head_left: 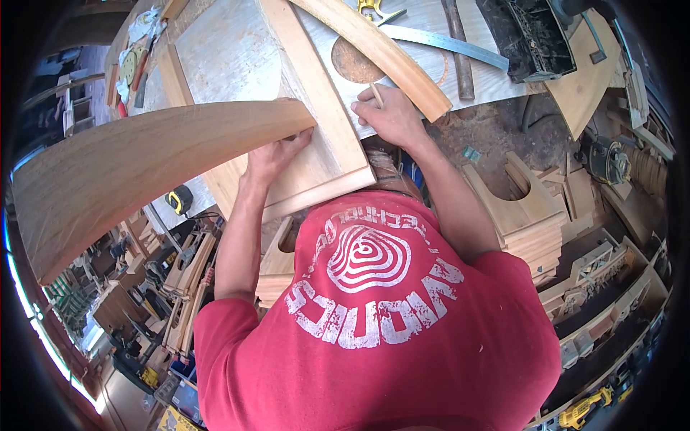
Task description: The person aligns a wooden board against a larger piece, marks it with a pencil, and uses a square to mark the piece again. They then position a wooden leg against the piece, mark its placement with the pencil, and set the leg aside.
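Observation:
My left hand [277, 154] is closed around the end of a wide, curved wooden board [165, 140], which rises toward the camera on the left. That end meets a wooden frame or panel with raised edge strips [323, 100]. Part of the left fingers is hidden behind the board. Just right of the frame, my right hand [392, 118] pinches a short, slim pencil [376, 95], its tip pointing away from me. A long curved wooden strip [381, 54] lies on the worktable [230, 57] beyond the right hand.
A combination square [445, 47], a hammer-like handle [457, 50] and a black tool case [528, 39] lie at the far right. A tape measure [179, 200] sits left of the frame. Stacked cut wooden pieces [521, 215] stand on the right. Tools crowd the lower left.

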A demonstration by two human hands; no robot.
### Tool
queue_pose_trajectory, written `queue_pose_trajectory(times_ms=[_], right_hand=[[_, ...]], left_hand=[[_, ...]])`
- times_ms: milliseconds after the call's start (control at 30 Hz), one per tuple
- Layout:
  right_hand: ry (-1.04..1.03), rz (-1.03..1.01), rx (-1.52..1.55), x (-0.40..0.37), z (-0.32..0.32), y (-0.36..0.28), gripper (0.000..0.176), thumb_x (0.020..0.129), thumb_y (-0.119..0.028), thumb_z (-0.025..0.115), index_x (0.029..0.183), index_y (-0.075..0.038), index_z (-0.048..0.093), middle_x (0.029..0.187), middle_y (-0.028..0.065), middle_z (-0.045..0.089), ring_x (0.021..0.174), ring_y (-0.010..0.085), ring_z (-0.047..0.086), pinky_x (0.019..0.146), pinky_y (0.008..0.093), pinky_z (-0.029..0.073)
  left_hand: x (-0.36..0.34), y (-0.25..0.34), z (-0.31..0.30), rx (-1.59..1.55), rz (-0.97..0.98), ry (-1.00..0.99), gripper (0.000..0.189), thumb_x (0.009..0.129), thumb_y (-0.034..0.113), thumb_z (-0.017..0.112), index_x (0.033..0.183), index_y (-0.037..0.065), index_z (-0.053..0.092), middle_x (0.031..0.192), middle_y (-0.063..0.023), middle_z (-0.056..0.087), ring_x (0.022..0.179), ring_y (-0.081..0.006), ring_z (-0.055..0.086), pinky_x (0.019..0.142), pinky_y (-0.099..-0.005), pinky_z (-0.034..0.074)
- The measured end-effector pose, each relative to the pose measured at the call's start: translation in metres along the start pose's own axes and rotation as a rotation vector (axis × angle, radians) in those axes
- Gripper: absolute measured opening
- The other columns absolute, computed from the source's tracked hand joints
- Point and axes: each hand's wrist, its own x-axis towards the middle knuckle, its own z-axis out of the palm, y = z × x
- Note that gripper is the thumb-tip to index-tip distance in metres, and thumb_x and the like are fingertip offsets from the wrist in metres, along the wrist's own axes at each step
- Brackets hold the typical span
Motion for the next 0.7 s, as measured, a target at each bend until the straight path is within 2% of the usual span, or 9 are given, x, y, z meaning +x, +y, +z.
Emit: queue_pose_trajectory(times_ms=[200, 300, 400, 500, 600, 700], right_hand=[[0.006, -0.010, 0.001, 0.0001, 0.0008, 0.0021, 0.037, 0.093, -0.028, 0.072, 0.107, 0.007, 0.069, 0.077, 0.0115, 0.074, 0.072, 0.0173, 0.070, 0.071, 0.0326, 0.054], [0.011, -0.024, -0.015, 0.0017, 0.0020, 0.0054, 0.037, 0.093, -0.027, 0.072, 0.107, 0.006, 0.069, 0.077, 0.0114, 0.074, 0.072, 0.0169, 0.070, 0.071, 0.0325, 0.054], [0.013, -0.028, -0.019, 0.0021, 0.0025, 0.0060, 0.037, 0.093, -0.027, 0.072, 0.107, 0.006, 0.069, 0.078, 0.0114, 0.074, 0.072, 0.0169, 0.070, 0.071, 0.0322, 0.054], [0.019, -0.036, -0.019, 0.0019, 0.0025, 0.0068, 0.037, 0.093, -0.027, 0.072, 0.107, 0.006, 0.069, 0.078, 0.0114, 0.074, 0.073, 0.0169, 0.070, 0.071, 0.0320, 0.054], [0.016, -0.039, -0.015, 0.0017, 0.0021, 0.0058, 0.037, 0.093, -0.027, 0.072, 0.108, 0.006, 0.069, 0.078, 0.0114, 0.074, 0.073, 0.0168, 0.070, 0.071, 0.0320, 0.054], [0.014, -0.038, -0.018, 0.0018, 0.0017, 0.0053, 0.036, 0.093, -0.027, 0.072, 0.107, 0.006, 0.070, 0.078, 0.0112, 0.074, 0.072, 0.0168, 0.070, 0.070, 0.0320, 0.054]], left_hand=[[-0.0010, 0.0004, -0.0026, 0.003, -0.055, -0.039, 0.038, 0.084, 0.017, 0.083, 0.117, 0.005, 0.069, 0.105, -0.0080, 0.074, 0.094, -0.0192, 0.070, 0.083, -0.0341, 0.057], [-0.0018, 0.0010, -0.0029, -0.007, -0.057, -0.033, 0.038, 0.085, 0.017, 0.083, 0.117, 0.004, 0.069, 0.106, -0.0086, 0.074, 0.094, -0.0204, 0.070, 0.083, -0.0346, 0.057], [-0.0028, -0.0011, -0.0005, 0.031, -0.002, 0.004, 0.040, 0.086, 0.017, 0.083, 0.121, 0.003, 0.068, 0.100, -0.0090, 0.074, 0.086, -0.0195, 0.070, 0.080, -0.0351, 0.056], [-0.0019, 0.0027, -0.0037, 0.025, -0.035, -0.025, 0.037, 0.086, 0.017, 0.082, 0.118, 0.004, 0.070, 0.107, -0.0092, 0.074, 0.095, -0.0224, 0.070, 0.084, -0.0356, 0.057], [-0.0016, 0.0018, -0.0034, 0.016, -0.031, -0.022, 0.036, 0.086, 0.017, 0.082, 0.117, 0.004, 0.070, 0.107, -0.0093, 0.074, 0.096, -0.0225, 0.070, 0.085, -0.0359, 0.056], [-0.0018, -0.0019, -0.0017, 0.013, 0.016, 0.001, 0.041, 0.085, 0.014, 0.083, 0.121, 0.003, 0.068, 0.099, -0.0085, 0.075, 0.084, -0.0185, 0.070, 0.078, -0.0339, 0.057]])
